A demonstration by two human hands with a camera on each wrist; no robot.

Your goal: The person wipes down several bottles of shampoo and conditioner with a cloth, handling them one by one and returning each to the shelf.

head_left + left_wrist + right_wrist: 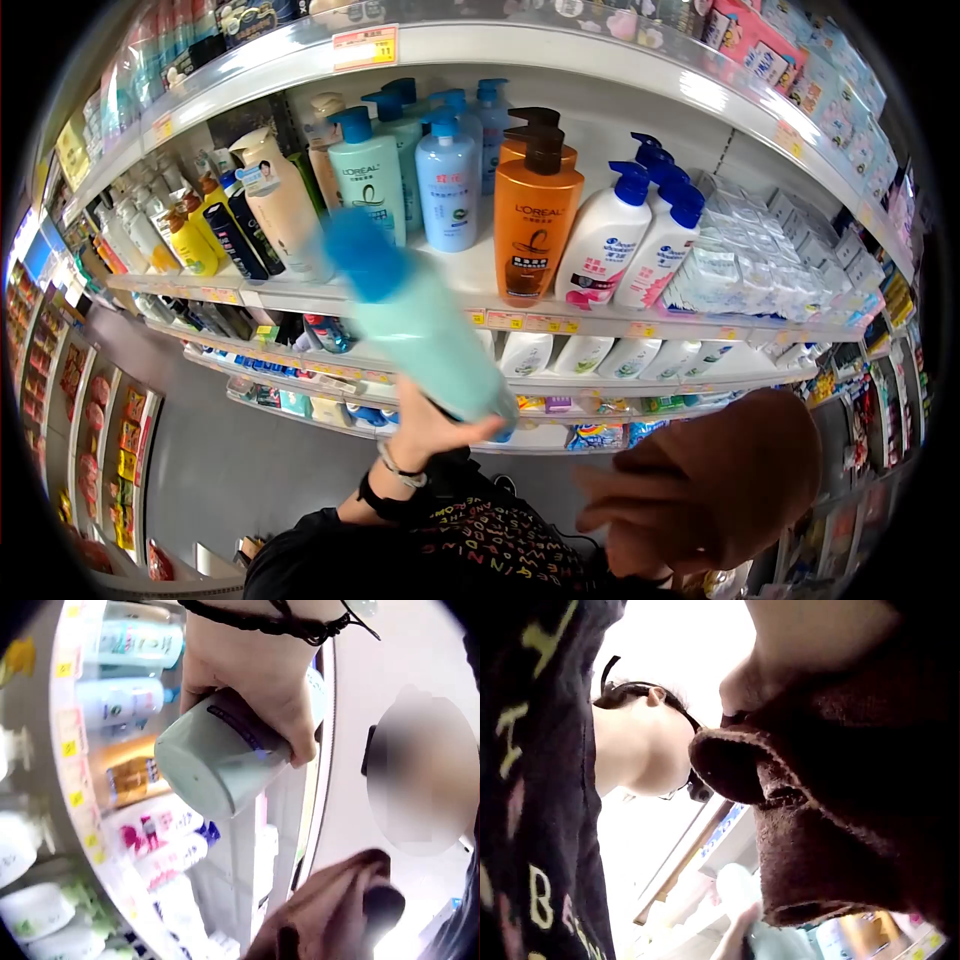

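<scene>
A mint green bottle with a blue top (420, 330) is up in the air in front of the shelf (770, 328). It leans over, with its top up to the left and its bottom down to the right, and it looks blurry. The left hand (430, 430) comes up from a black sleeve (310, 550) and grips the bottle near its bottom. Its fingers curl round one side and the thumb presses the other, so the bottle sticks out past them. The right hand (754, 682) is lower down, near the body, mostly behind a floppy brown cloth (720, 480). I cannot tell what its fingers are doing. The cloth is well apart from the bottle. Behind the bottle, a light blue bottle (447, 190) stands up on the shelf. To its right are an orange-brown bottle (537, 225) and white bottles with blue tops (605, 245).
</scene>
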